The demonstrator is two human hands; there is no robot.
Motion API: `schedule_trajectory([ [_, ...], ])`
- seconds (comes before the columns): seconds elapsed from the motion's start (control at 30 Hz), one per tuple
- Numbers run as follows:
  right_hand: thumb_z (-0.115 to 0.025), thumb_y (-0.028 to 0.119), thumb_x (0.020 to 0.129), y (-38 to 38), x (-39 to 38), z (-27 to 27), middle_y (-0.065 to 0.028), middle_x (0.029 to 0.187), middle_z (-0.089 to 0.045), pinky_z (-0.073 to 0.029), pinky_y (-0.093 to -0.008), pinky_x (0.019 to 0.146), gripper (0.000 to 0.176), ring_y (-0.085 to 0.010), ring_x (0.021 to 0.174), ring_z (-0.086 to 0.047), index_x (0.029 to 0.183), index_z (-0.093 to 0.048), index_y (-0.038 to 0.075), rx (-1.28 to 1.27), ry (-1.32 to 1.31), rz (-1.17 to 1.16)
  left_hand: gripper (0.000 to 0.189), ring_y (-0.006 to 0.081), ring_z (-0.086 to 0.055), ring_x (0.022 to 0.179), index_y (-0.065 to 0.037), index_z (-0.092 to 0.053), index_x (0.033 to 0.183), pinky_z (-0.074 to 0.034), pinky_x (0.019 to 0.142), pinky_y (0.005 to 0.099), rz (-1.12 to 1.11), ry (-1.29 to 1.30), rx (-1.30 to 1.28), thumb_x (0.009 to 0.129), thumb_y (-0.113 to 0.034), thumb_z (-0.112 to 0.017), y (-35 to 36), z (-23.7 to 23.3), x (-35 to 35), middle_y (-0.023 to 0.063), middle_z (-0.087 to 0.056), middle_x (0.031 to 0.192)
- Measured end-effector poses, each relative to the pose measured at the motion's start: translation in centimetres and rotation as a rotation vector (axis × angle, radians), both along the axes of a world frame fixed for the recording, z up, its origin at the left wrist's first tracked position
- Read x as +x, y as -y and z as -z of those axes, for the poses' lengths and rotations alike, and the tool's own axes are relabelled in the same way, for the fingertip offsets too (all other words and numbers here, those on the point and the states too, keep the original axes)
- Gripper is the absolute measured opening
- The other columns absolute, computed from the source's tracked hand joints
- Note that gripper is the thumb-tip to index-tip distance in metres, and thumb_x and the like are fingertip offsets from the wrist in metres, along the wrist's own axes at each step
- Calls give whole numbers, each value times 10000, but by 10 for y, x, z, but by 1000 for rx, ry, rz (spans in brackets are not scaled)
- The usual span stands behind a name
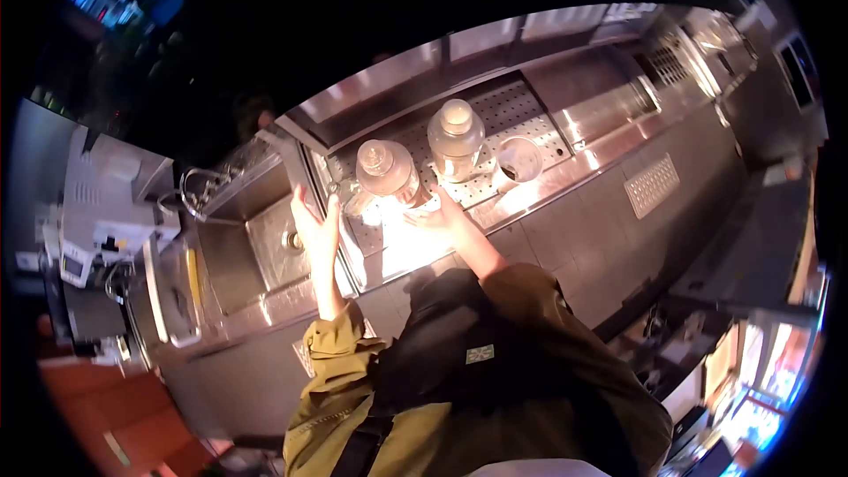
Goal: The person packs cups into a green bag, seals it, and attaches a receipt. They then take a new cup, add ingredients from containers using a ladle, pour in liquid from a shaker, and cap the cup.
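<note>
Apparently for drainage, a perforated tray [512, 104] carries the left jar [387, 178], right jar [455, 148] and open-topped container [518, 164], the container nearest its front edge. The left hand [316, 230], spread and holding nothing, has room sinkward [231, 269]; the right hand [449, 223], partly open, nears the left jar, contact unclear in glare.

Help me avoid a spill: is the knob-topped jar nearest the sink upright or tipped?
Upright: the jar stands on the perforated metal surface, its rounded knob on top, facing the camera above.
</note>
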State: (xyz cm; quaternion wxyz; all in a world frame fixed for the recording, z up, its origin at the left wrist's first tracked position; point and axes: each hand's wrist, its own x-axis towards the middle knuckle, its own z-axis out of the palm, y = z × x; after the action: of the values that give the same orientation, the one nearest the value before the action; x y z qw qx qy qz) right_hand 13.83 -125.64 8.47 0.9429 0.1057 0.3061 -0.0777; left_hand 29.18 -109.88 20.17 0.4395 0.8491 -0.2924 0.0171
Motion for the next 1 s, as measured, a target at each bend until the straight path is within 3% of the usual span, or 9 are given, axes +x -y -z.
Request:
schedule_trajectory([
  [0.07, -443, 511, 854, 6, 23, -11, -182, 1250, -411, -340, -549, 973, 653, -359, 1137, -429, 1304, -303, 59, 153, -83, -99, 638, 259, -437, 1189, -7, -356, 1297, -328, 1011, 348, 101, -136, -348, 758, -127, -677, 31, -43, -32, 191, -453, 1273],
  [0.17, -209, 578, 894, 12, 30, -30, -149, 1308, -412, -326, -575, 965, 623, -357, 1186, -410, 1308, -364, 139, -192, 92, -175, 555, 243, -474, 1150, -28, -416, 1233, -356, 988, 355, 278, -52, -223, 743, -82, -673, 80, -56, -58, 158, -521, 1198],
  [0.27, -234, 555, 892, 18, 35, -24, -135, 1273, -449, -336, -551, 959, 592, -322, 1172, -429, 1294, -389, 149, -5, 98, -199, 523, 256, -519, 1106, -44, -462, 1177, -383, 957, 374, 297, 14, -289, 708, -54, -693, 90, -36, -63, 135, -580, 1116],
  [0.4, -335, 531, 863, 5, 23, -27, -133, 1216, -479, -376, -498, 918, 569, -290, 1098, -468, 1252, -420, 125, -73, 161, -243, 518, 299, -507, 1134, -29, -496, 1145, -381, 959, 411, 303, 273, -203, 669, -4, -698, 44, -41, -116, 146, -583, 1118],
  [0.43, -361, 525, 856, -6, 14, -39, -132, 1201, -486, -386, -485, 908, 565, -282, 1079, -477, 1242, -428, 119, -127, 209, -261, 435, 289, -545, 1050, -35, -490, 1157, -417, 912, 403, 274, 329, -140, 742, -31, -620, 25, -59, -148, 132, -595, 1087],
  [0.63, -512, 489, 812, -114, 53, -232, -128, 1116, -530, -445, -406, 846, 550, -235, 968, -535, 1180, -475, 83, -407, 818, -527, 549, 303, -535, 1031, -34, -397, 1209, -419, 892, 420, 131, 567, -253, 729, -168, -626, -83, -143, -219, 131, -578, 1043],
  [0.7, -563, 477, 797, -147, 79, -270, -127, 1087, -544, -464, -379, 826, 549, -219, 931, -554, 1160, -491, 71, -393, 801, -552, 594, 308, -532, 1025, -34, -366, 1227, -419, 886, 426, 39, 682, -322, 725, -214, -627, -109, -161, -212, 130, -573, 1029],
  [0.87, -549, 542, 784, -217, 87, -261, -130, 1098, -547, -453, -390, 857, 625, -215, 964, -554, 1182, -480, 65, -351, 665, -444, 718, 320, -523, 1010, -33, -288, 1271, -421, 869, 439, -188, 910, -492, 714, -328, -632, -156, -187, -168, 129, -559, 992],
  [1.0, -471, 605, 812, -264, 64, -213, -136, 1170, -527, -404, -410, 938, 686, -221, 1076, -520, 1241, -435, 71, -197, 541, -416, 824, 329, -517, 997, -32, -226, 1306, -422, 856, 451, -236, 853, -469, 705, -419, -635, -198, -175, -139, 128, -548, 963],
])
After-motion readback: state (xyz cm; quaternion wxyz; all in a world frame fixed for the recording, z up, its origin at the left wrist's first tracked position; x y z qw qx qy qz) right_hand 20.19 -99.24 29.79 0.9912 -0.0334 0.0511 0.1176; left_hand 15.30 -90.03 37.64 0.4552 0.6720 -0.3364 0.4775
